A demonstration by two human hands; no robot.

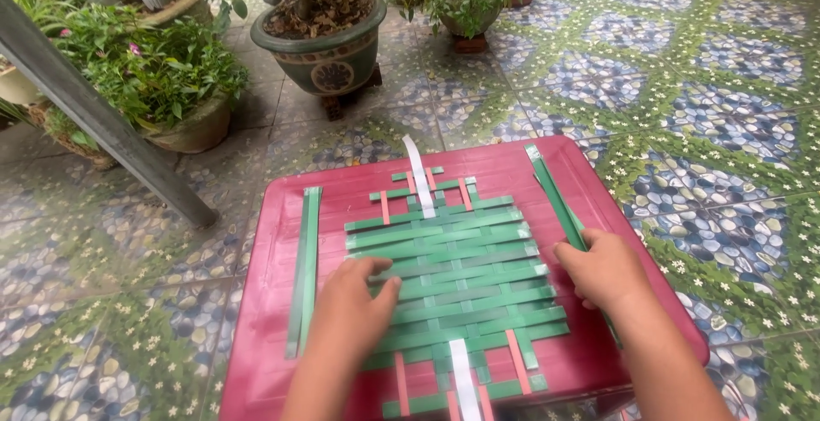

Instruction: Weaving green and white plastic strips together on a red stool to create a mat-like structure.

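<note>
Both hands [354, 301] seemingly press woven strips [457, 276].

My left hand [357, 301] and right hand [605, 269] are bare: no gloves, rings or watch visible. Both forearms are uncovered to the frame edge; no sleeves visible. Nails short, unpainted.

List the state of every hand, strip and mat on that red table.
Woven mat: flat on the red table, partly woven, strip ends loose.
Left hand: open, palm pressing on the mat.
Right hand: fingers curled on the green strips at the right.
Spare green strips: lying loose at the left.
</note>
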